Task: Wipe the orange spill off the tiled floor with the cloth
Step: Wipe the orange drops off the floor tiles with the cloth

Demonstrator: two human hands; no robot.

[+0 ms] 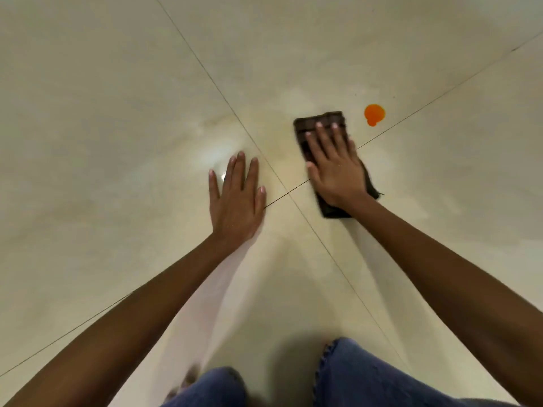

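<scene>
Spill of orange, one blob, lies unwiped on the tiled floor, just beyond the single dark cloth.
The right hand presses the cloth with flat, spread fingers; the left hand rests flat on bare tile. Wiping looks barely started.

No readable text anywhere (floor and cloth bear none).

Bare tiled floor lay open between the cloth and the orange spill, nothing blocking.
</scene>
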